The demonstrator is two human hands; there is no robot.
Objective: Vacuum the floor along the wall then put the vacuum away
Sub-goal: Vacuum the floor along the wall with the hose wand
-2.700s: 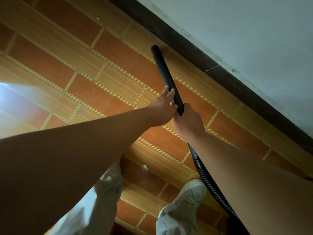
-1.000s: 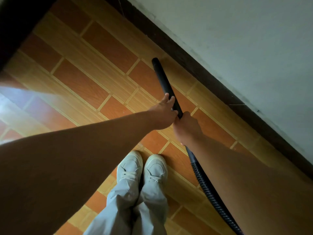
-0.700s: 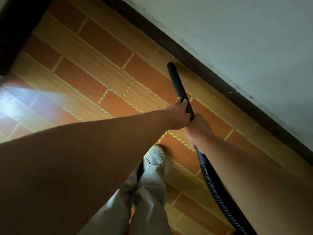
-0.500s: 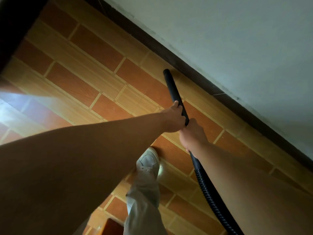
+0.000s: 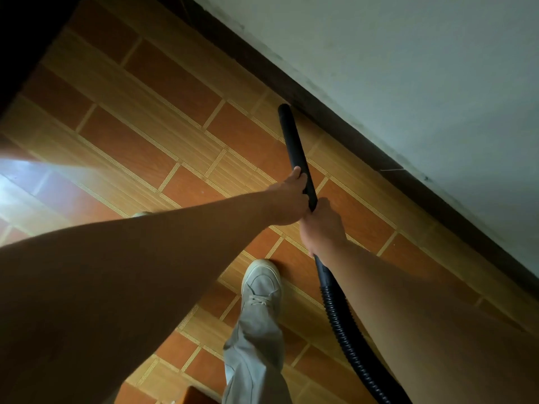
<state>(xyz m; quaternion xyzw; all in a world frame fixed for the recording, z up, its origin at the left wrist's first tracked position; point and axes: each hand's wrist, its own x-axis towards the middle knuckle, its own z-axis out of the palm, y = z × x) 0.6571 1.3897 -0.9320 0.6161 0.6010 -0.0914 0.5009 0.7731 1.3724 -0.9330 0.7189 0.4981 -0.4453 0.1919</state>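
Head view shows our left fingers [image 5: 298, 175] curled over a smooth black tube [image 5: 294, 141], one fingertip lying along its upper side, so the left hand [image 5: 287, 201] grips the tube from the left. Just below and touching it, our right hand [image 5: 320, 228] is closed in a fist round the same tube, back of the hand up, its fingers hidden underneath. The tube is a plain round matt pipe that runs up and away from our hands. Its blunt far end sits low at the foot of the skirting [image 5: 344, 132], just beside it, and we cannot tell whether it touches the floor [image 5: 140, 147]. Below the right hand the tube passes into a ribbed black hose [image 5: 344, 336], which curves down beside our right forearm and leaves the picture at the bottom edge. The floor is tiled in long rectangles with a wood-grain look, reddish-brown ones and paler tan ones, parted by thin striped lines; a glossy patch of glare [image 5: 20, 182] lies at the left. The skirting is a dark brown band running diagonally, with a pale, flat-painted wall [image 5: 408, 68] above it, faintly smudged along the join. Between our forearms a pale lace-up shoe [image 5: 261, 284] stands flat on the tiles, with a creased light grey trouser leg [image 5: 253, 363] over it. A dark shape [image 5: 20, 33] fills the upper left corner.
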